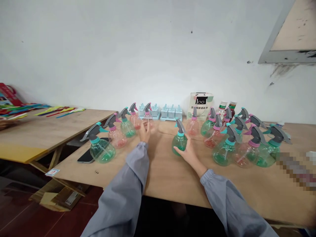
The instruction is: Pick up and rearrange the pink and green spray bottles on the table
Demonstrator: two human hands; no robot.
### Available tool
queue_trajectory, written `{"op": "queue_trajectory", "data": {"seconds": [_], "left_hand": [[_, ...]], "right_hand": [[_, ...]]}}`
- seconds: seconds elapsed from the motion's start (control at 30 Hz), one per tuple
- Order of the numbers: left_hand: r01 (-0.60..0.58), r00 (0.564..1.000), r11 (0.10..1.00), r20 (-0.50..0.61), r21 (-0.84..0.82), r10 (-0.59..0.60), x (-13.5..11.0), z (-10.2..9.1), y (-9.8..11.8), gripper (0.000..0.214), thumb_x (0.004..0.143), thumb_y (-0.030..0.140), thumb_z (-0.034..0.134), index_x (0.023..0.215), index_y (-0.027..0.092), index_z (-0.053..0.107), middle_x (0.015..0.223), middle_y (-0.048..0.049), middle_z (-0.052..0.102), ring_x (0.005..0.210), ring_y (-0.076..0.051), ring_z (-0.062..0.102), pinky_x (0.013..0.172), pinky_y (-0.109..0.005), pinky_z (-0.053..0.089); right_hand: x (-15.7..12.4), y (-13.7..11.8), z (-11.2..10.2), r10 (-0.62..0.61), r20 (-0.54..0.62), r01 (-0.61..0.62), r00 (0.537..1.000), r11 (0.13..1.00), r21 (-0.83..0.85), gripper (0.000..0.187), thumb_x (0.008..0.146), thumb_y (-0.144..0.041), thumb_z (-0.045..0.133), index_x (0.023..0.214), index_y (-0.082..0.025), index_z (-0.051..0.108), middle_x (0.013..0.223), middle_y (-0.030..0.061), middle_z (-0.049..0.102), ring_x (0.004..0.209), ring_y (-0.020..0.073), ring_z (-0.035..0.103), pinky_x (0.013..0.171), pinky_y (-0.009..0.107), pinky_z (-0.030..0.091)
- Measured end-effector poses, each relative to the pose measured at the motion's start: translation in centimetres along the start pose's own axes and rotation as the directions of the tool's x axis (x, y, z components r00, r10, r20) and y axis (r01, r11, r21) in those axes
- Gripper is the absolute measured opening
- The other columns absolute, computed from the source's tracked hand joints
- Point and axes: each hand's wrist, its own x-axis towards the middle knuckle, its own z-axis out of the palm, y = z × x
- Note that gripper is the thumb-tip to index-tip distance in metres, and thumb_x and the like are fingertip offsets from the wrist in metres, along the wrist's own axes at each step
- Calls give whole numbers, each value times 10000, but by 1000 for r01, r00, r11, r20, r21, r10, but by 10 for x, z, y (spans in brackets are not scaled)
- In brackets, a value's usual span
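Note:
My right hand (188,152) is wrapped around the base of a green spray bottle (179,139) with a grey trigger, standing alone at the table's middle. My left hand (144,131) reaches forward with fingers apart, close to a pink spray bottle (148,119) at the back; I cannot tell whether it touches it. Both arms wear grey sleeves. Several more green and pink spray bottles stand in a row to the left (115,134) and in a cluster to the right (237,144).
The wooden table (170,177) carries light blue moulds (170,112), a white box (199,104) and small bottles (228,107) by the wall. A dark phone (86,156) lies near the left edge. A second table (37,131) at left holds colourful items.

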Motion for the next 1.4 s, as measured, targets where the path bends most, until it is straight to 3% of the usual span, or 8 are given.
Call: {"op": "queue_trajectory", "data": {"seconds": [0.17, 0.27, 0.37, 0.53, 0.67, 0.8, 1.07, 1.4], "left_hand": [[-156, 956, 985, 238, -74, 169, -52, 34, 17, 397, 830, 470, 701, 1136, 229, 626, 1308, -100, 616, 1217, -245, 583, 1059, -374, 420], [-172, 898, 979, 392, -107, 201, -71, 58, 25, 700, 651, 432, 868, 1258, 229, 584, 1434, -123, 541, 1376, -290, 472, 1151, -419, 352], [-190, 882, 975, 417, -115, 221, -78, 69, 25, 700, 654, 432, 863, 1261, 218, 587, 1384, -132, 576, 1334, -291, 507, 1133, -428, 387], [-160, 907, 959, 349, -234, 236, -73, 45, 22, 534, 747, 422, 783, 1223, 237, 629, 1283, -102, 665, 1244, -263, 598, 1089, -413, 438], [-62, 912, 928, 356, -368, 202, -65, 19, 24, 413, 742, 342, 772, 1134, 241, 690, 1175, -66, 733, 1186, -261, 657, 1081, -410, 457], [57, 922, 891, 365, -451, 126, -58, 8, 24, 387, 691, 312, 778, 1057, 202, 720, 1085, -80, 764, 1156, -289, 681, 1035, -422, 490], [279, 909, 816, 412, -507, -55, -58, 5, 32, 371, 670, 369, 798, 967, 161, 718, 1009, -111, 771, 1158, -335, 680, 979, -453, 520], [378, 854, 789, 512, -485, -94, -62, 10, 30, 335, 533, 168, 635, 861, 152, 701, 876, -87, 766, 1077, -318, 695, 906, -416, 538]], "right_hand": [[-9, -8, 18, 18, -126, -23, 992, 999, -36, 821, 761, -512, 775, 1399, -173, 387, 1312, 190, 530, 1264, 367, 525, 1093, 594, 433], [-18, -16, 25, 14, -84, -15, 996, 1000, -5, 828, 759, -521, 777, 1412, -184, 395, 1307, 179, 523, 1257, 359, 523, 1086, 588, 431], [-21, -22, 24, 19, -8, -18, 1000, 994, 110, 792, 737, -548, 785, 1375, -203, 465, 1275, 155, 559, 1234, 340, 544, 1074, 547, 447], [9, -10, 7, 262, -170, -190, 950, 917, 350, 410, 915, -572, 536, 1101, -212, 600, 1109, 102, 656, 1043, 258, 630, 991, 464, 497], [47, 30, -11, 294, -468, -189, 833, 947, 259, 523, 851, -542, 598, 1237, -203, 499, 1294, 134, 567, 1232, 271, 538, 1103, 477, 400], [73, 73, -12, 224, -542, -219, 810, 973, 74, 650, 800, -545, 623, 1305, -177, 448, 1361, 179, 520, 1324, 311, 465, 1152, 518, 330], [86, 103, 1, 283, -461, -297, 841, 954, 42, 949, 674, -670, 724, 1372, -115, 399, 1404, 252, 506, 1340, 373, 476, 1123, 559, 371], [-3, 46, -9, 299, -126, -274, 946, 944, 183, 927, 614, -664, 812, 1336, -215, 443, 1350, 168, 560, 1240, 335, 576, 1092, 550, 446]]}}
